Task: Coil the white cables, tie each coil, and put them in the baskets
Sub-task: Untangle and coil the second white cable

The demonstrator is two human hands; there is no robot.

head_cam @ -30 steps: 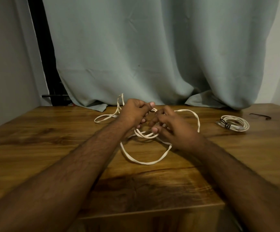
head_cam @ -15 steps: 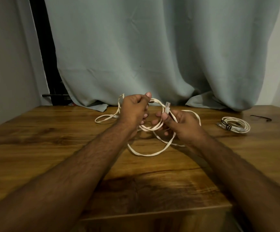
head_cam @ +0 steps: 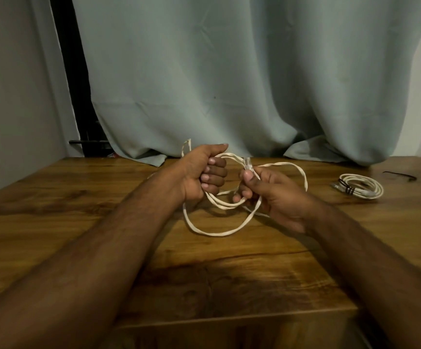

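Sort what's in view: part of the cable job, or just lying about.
Job: white cable held in left hand and right hand; tied coil; black tie.
Lying about: curtain; wooden table.

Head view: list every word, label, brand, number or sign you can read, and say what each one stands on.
None can be read.
Held cable: plain white, no print visible.
Its plug, pinched by the right hand: clear, no marking shows.
Tied coil: no label; its plug is too small to tell.
Curtain, table, wall: no text.
Red scrap by the curtain's hem: too small to read.
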